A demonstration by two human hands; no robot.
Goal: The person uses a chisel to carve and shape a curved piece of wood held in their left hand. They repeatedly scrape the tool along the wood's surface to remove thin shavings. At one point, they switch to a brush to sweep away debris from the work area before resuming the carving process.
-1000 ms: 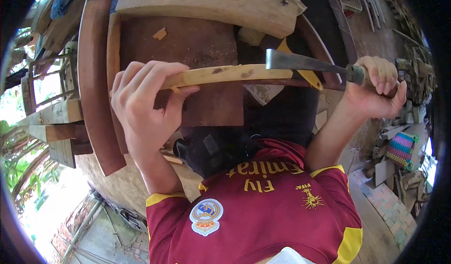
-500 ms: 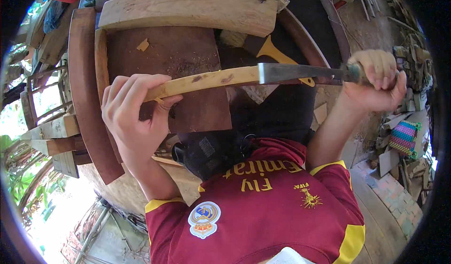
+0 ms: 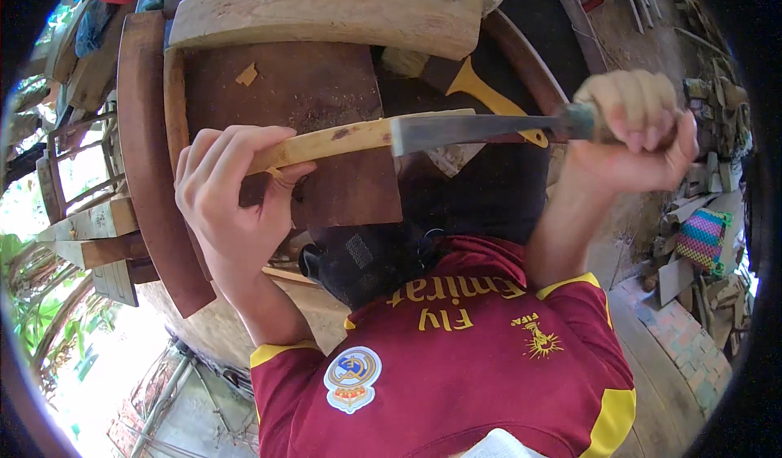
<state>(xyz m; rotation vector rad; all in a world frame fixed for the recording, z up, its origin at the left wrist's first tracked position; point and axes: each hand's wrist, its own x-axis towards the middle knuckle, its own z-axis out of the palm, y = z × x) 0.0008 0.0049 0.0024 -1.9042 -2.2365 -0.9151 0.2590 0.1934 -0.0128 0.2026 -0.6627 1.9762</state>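
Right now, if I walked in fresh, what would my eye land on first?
Probably the long-bladed tool at centre right, gripped in the right fingers and overlapping, in this view, a pale wood strip pinched by the left fingers. Next, perhaps, the maroon shirt filling the lower middle, then the thick curved timber across the top.

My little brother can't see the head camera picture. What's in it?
A person's left hand pinches a thin wooden strip, and the right hand grips a metal-bladed tool that overlaps the strip in view. Beyond lie a yellow-handled brush and a long, pale wooden beam.
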